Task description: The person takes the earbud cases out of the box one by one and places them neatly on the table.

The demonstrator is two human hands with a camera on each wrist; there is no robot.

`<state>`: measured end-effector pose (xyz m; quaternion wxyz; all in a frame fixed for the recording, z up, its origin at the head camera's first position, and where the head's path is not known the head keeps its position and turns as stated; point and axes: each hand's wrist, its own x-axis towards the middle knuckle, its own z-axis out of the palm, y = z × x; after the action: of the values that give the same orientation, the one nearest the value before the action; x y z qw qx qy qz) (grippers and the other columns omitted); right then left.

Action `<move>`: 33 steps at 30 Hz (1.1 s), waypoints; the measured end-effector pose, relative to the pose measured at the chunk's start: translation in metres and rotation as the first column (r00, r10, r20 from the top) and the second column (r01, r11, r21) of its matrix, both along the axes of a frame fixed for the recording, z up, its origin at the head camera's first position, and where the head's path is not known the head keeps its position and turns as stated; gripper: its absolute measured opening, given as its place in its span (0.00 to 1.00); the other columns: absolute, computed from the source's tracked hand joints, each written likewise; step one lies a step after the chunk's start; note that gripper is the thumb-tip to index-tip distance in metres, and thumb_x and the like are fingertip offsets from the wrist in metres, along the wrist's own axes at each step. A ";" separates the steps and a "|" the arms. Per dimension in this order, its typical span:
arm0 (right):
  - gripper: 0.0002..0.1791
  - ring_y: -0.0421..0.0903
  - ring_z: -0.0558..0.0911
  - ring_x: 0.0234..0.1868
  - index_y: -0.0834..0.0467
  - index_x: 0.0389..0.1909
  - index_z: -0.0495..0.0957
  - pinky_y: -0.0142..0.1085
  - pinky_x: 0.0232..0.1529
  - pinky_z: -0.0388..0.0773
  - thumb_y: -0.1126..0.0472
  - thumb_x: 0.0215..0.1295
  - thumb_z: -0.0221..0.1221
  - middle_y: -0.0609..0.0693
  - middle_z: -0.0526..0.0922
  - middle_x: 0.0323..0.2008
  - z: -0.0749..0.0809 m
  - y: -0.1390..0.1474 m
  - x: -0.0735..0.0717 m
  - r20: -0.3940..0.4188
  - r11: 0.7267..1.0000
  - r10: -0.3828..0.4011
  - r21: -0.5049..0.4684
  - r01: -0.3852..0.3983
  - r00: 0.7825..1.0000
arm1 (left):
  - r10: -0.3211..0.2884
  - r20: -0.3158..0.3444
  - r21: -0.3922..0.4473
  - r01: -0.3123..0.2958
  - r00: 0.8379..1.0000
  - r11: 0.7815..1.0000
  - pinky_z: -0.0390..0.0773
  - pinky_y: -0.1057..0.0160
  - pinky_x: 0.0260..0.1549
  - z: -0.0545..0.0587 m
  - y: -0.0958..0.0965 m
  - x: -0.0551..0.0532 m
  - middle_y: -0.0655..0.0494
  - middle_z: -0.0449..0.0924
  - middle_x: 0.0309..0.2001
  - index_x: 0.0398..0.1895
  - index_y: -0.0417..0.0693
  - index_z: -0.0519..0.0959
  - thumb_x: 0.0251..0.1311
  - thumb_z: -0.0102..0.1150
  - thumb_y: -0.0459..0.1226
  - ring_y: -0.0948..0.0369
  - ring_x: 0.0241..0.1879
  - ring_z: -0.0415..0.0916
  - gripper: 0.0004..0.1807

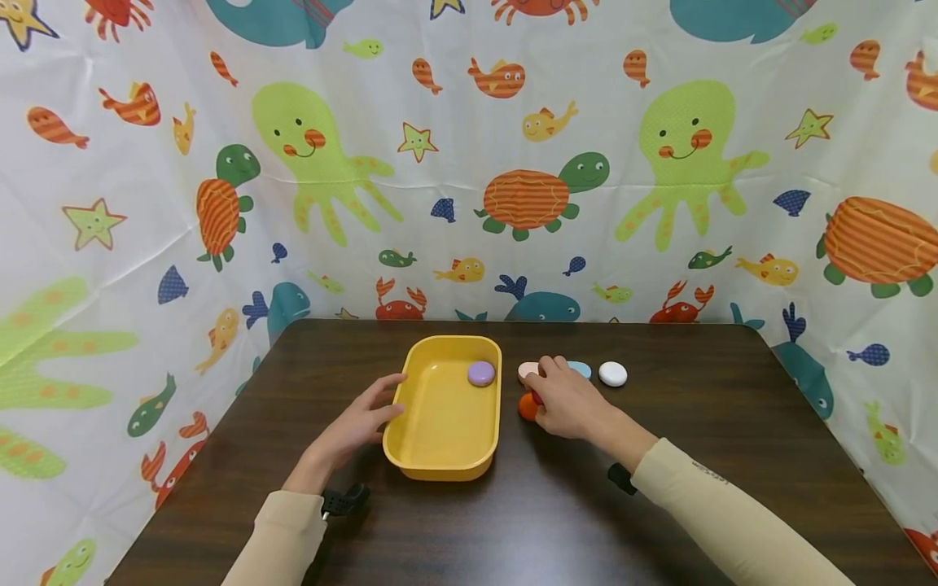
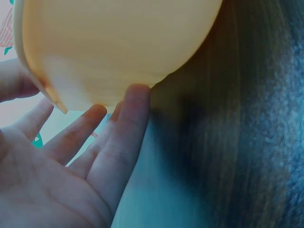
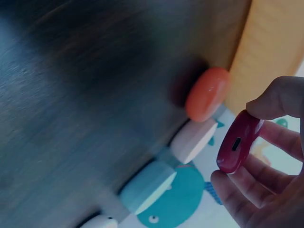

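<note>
My right hand pinches a dark red earbud charging case between thumb and fingertips; its small port slot shows in the right wrist view. The hand is just right of a yellow bin, above an orange case on the table. A purple case lies inside the bin, near its far right corner. My left hand rests its extended fingers against the bin's left side, with fingertips at the wall in the left wrist view.
Behind the orange case, a pale pink case, a light blue case and a white case lie in a row on the dark table. A curtain printed with sea animals hangs behind the table's far edge.
</note>
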<state>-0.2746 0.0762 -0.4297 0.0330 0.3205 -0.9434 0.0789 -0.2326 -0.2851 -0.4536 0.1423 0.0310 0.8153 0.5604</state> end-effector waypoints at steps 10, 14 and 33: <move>0.12 0.51 0.68 0.42 0.53 0.38 0.78 0.39 0.35 0.70 0.64 0.53 0.66 0.51 0.69 0.38 -0.011 0.016 -0.005 0.027 1.000 -0.022 -0.008 0.022 0.999 | -0.002 -0.001 -0.002 0.002 1.000 1.000 0.81 0.43 0.53 -0.001 0.000 0.000 0.34 0.55 0.74 0.79 0.54 0.55 0.76 0.50 0.40 0.40 0.64 0.70 0.31; 0.12 0.52 0.69 0.40 0.54 0.38 0.78 0.40 0.33 0.72 0.65 0.51 0.65 0.51 0.69 0.36 -0.018 0.023 -0.007 0.000 1.000 -0.009 -0.020 0.009 1.000 | 0.002 -0.001 -0.003 -0.002 1.000 1.000 0.80 0.43 0.54 -0.001 0.000 -0.001 0.34 0.55 0.74 0.79 0.55 0.55 0.77 0.51 0.40 0.41 0.64 0.70 0.31; 0.15 0.52 0.69 0.38 0.55 0.41 0.78 0.41 0.32 0.72 0.64 0.50 0.67 0.52 0.70 0.36 -0.029 0.036 -0.009 0.041 0.999 -0.041 0.019 0.040 0.998 | -0.002 0.010 -0.007 0.002 1.000 1.000 0.80 0.42 0.55 0.002 0.000 0.001 0.34 0.55 0.75 0.79 0.56 0.55 0.76 0.51 0.41 0.40 0.65 0.70 0.32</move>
<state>-0.2838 0.1123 -0.4584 0.0121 0.3000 -0.9508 0.0764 -0.2319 -0.2849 -0.4519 0.1468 0.0284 0.8166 0.5574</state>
